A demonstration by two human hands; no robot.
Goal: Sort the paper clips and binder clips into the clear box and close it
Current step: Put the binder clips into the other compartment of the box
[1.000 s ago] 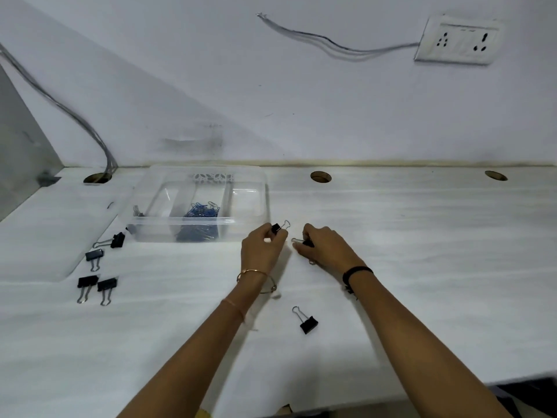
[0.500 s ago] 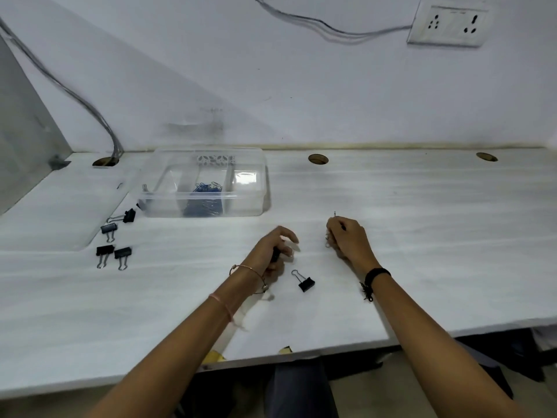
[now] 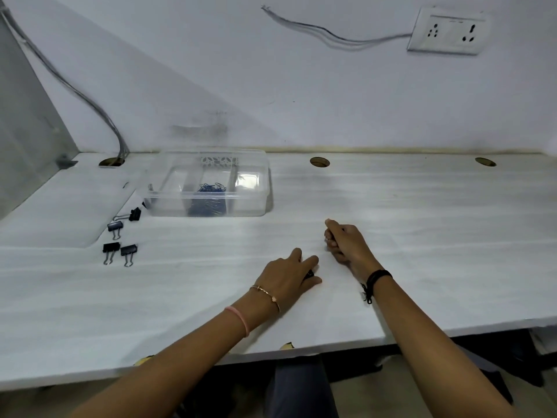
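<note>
At nine o'clock lay four binder clips (image 3: 115, 226); at eleven, the clear box (image 3: 254, 203) held paper clips (image 3: 211, 191). The left hand (image 3: 286, 274) covered a black binder clip (image 3: 310, 274) at its three o'clock, grasp unclear; the right hand (image 3: 346, 242) clenched a small metal item (image 3: 326, 237).

Your left hand (image 3: 289, 274) lies low on the white table (image 3: 422, 236), near centre; a black binder clip (image 3: 310, 274) shows between thumb and forefinger, pinched. Your right hand (image 3: 346, 241) sits just right and farther, fingers curled tight; contents not discernible. Clear box (image 3: 208, 206) stands open at far left, blue paper clips (image 3: 211, 194) heaped in its middle compartment. Four loose black clips (image 3: 115, 227) lie on the table left of and nearer than the box.
</note>
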